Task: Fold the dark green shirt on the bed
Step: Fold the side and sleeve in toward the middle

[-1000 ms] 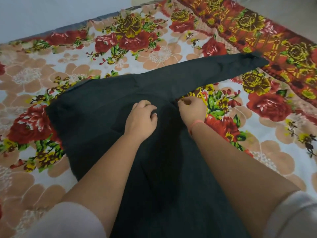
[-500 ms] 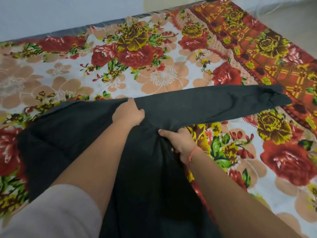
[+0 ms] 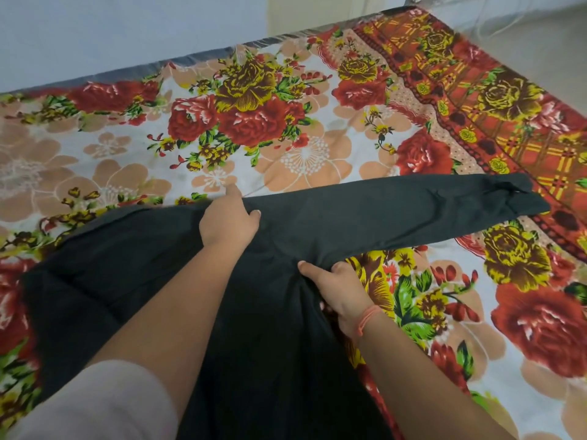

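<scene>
On bed [image 3: 104, 147] | left hand [image 3: 228, 222] grips shirt [image 3: 127, 281] shoulder | right hand [image 3: 338, 292] underarm

A single wide-angle camera sits on the person's head, facing forward and tilted steeply down over the bed [image 3: 301, 160]. It is near. The left hand [image 3: 228, 223] and right hand [image 3: 340, 287] reach in from the bottom edge and lie close to the middle of the frame on the dark green shirt [image 3: 127, 265]. The lens bends the bed's far edge into a curve. Beyond that edge a pale wall [image 3: 127, 27] fills the top left. The top right shows what is probably floor [image 3: 540, 33], too blurred to be sure.
</scene>
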